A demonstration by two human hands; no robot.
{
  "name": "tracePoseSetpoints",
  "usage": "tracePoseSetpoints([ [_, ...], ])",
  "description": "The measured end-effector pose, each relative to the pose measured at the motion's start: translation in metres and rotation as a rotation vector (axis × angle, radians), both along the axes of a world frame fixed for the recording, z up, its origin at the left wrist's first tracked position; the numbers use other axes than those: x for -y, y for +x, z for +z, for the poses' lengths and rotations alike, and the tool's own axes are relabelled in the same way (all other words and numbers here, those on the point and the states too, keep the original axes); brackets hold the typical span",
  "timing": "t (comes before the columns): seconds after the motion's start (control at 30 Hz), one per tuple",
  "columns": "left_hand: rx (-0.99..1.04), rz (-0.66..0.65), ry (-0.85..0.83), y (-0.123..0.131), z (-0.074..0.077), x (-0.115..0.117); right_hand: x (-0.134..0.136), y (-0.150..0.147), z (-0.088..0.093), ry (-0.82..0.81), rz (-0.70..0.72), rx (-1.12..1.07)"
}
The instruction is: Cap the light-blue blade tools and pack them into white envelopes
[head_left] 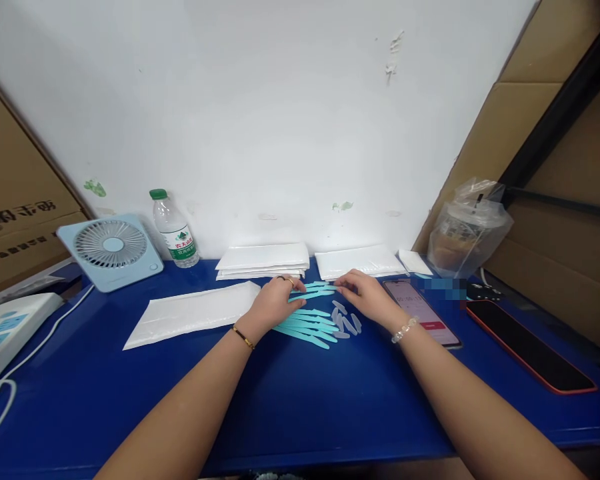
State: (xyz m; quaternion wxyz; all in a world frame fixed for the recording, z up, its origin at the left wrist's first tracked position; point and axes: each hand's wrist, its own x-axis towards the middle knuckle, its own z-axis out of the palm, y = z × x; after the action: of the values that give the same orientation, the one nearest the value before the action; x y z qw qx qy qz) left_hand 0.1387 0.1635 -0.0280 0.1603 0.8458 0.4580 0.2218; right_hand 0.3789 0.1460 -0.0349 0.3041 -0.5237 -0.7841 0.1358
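Observation:
Several teal plastic sticks (pixel 307 323) lie fanned out on the blue table (pixel 300 400), with a few clear plastic caps (pixel 346 323) beside them. My left hand (pixel 273 303), with a ring and a gold bracelet, pinches the near end of one teal stick (pixel 316 289). My right hand (pixel 367 297), wearing a bead bracelet, has its fingers closed on the other end of that stick. Both hands meet just behind the fan of sticks.
A white padded envelope (pixel 195 313) lies left of my hands; two stacks of envelopes (pixel 263 260) (pixel 357 260) sit by the wall. A small fan (pixel 111 250), a water bottle (pixel 174 230), a bagged drink (pixel 467 230), two phones (pixel 423 312) (pixel 527 345) and a power strip (pixel 7 327) surround them.

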Motion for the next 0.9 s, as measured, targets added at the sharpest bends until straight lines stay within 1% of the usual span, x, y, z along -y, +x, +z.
tracePoseSetpoints([
  [0.07,-0.061,-0.053,-0.095,-0.004,0.000,0.001,0.002,0.005,0.000,-0.088,-0.001,0.077],
  [0.13,-0.090,-0.076,-0.160,-0.006,0.000,0.001,0.003,0.008,-0.002,-0.162,0.009,0.134],
  [0.23,-0.092,-0.075,-0.214,-0.004,-0.002,0.001,0.004,0.006,-0.006,-0.191,0.009,0.169],
  [0.3,-0.086,-0.061,-0.230,-0.002,-0.003,0.000,0.004,0.005,-0.007,-0.186,-0.001,0.144],
  [0.37,-0.053,-0.031,-0.225,-0.002,-0.003,-0.001,0.005,0.003,-0.005,-0.177,-0.025,0.029],
  [0.43,0.016,0.003,-0.215,-0.002,-0.003,-0.002,0.005,0.001,-0.002,-0.213,-0.026,-0.205],
  [0.53,0.143,0.026,-0.221,-0.003,-0.003,-0.004,0.007,-0.005,0.001,-0.309,0.032,-0.605],
  [0.6,0.207,0.024,-0.238,-0.003,-0.004,-0.005,0.008,-0.008,0.002,-0.330,0.043,-0.753],
  [0.7,0.255,0.018,-0.246,-0.004,-0.006,-0.007,0.008,-0.012,0.001,-0.298,0.017,-0.825],
  [0.8,0.254,0.027,-0.241,-0.004,-0.006,-0.008,0.007,-0.013,0.000,-0.250,-0.009,-0.873],
  [0.9,0.252,0.025,-0.248,-0.002,-0.003,-0.006,0.007,-0.017,-0.002,-0.267,-0.003,-0.877],
])
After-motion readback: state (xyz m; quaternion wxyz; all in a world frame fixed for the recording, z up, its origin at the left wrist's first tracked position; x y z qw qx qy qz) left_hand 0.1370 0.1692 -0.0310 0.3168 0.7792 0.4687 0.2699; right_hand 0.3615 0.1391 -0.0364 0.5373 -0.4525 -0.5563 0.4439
